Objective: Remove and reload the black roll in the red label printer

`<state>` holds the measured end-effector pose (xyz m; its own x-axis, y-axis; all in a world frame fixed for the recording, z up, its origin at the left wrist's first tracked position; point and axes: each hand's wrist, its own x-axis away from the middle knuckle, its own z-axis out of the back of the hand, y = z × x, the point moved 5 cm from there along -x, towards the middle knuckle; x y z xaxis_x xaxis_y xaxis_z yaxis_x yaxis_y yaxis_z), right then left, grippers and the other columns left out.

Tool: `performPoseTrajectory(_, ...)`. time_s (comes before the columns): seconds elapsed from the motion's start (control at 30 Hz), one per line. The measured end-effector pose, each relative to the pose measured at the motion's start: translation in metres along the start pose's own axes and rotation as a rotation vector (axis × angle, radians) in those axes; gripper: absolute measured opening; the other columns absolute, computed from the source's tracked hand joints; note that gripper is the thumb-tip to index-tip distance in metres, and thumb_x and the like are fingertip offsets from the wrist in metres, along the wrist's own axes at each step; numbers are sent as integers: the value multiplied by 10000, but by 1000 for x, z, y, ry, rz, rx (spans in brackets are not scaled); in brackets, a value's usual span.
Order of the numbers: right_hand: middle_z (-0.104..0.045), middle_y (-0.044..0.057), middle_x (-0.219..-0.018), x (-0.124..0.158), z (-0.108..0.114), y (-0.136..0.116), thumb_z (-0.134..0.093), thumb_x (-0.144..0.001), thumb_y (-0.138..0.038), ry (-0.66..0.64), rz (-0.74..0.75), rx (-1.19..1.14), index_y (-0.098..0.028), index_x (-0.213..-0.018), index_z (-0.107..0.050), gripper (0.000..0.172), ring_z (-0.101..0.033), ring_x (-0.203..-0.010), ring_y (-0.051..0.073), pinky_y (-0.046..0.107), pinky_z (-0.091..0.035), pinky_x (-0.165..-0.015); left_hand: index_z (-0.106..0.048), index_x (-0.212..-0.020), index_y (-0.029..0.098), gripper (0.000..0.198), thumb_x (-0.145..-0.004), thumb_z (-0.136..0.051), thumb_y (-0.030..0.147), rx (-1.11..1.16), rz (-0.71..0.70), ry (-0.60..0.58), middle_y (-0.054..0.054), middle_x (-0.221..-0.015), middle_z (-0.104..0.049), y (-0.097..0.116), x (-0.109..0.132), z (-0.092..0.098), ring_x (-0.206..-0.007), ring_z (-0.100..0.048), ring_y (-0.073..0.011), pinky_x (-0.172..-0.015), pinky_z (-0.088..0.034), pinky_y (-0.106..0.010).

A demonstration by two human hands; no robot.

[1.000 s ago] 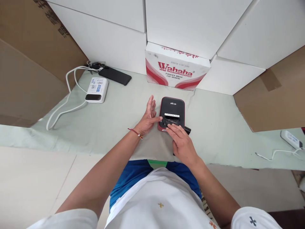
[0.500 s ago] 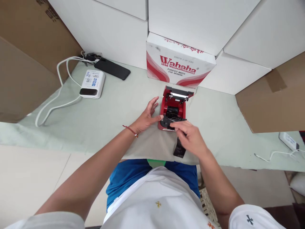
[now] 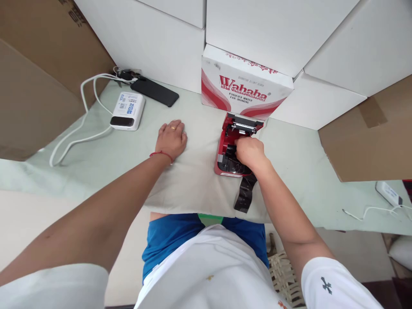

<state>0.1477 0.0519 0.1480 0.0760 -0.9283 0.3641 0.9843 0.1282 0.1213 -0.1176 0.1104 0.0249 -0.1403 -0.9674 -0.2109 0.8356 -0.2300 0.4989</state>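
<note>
Black strip (image 3: pixel 245 196): I see it on the tablecloth (image 3: pixel 196 189) near the front edge, at 5 o'clock from the printer (image 3: pixel 219 168), its upper end meeting the printer's near right corner.
Printer: red and black, mid-table, its lid (image 3: pixel 246 118) raised on the 12 o'clock side.
Right hand (image 3: pixel 251 152): I have it in the printer from 4 o'clock; the fingertips are hidden, so I cannot tell whether they grip the black roll (image 3: pixel 231 148) beside them.
Left hand (image 3: pixel 170 139): at 10 o'clock from the printer, well apart, palm down on the tablecloth, fingers loosely bent and released; red bracelet (image 3: pixel 162 153) at the wrist.
White gadget (image 3: pixel 127 112): farther out at 10 o'clock.
Phone (image 3: pixel 154 91): black, just beyond that gadget.
Water box (image 3: pixel 246 88): at 12 o'clock, behind the lid.
</note>
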Motion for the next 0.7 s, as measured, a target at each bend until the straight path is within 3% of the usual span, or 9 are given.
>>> performPoseTrajectory(0.3, -798, 173, -1222, 10, -6, 9, -645, -964, -224, 37, 8, -75, -201, -1335, -682, 374, -752, -1117, 375, 422, -568, -857, -651, -1404, 134, 528, -953, -415, 275, 9, 28, 18, -201, -1562, -601, 4, 2, 1, -1498, -500, -403, -1287, -300, -663)
performPoseTrajectory(0.47, -795, 153, -1244, 16, -14, 10, -610, -999, -230, 39, 29, -65, -236, -1365, -698, 377, -746, -1133, 355, 419, -557, -874, -646, -1408, 127, 533, -942, -426, 265, -7, 36, 20, -194, -1565, -600, 2, 2, 0, -1500, -493, -397, -1285, -310, -646)
performPoseTrajectory(0.7, -790, 153, -1276, 4, -7, 2, -643, -954, -199, -29, 53, 6, -244, -1325, -747, 387, -735, -1167, 341, 398, -562, -884, -669, -1376, 131, 516, -933, -438, 257, -20, 12, 48, -190, -1533, -628, 1, 2, 0, -1462, -529, -394, -1264, -350, -636)
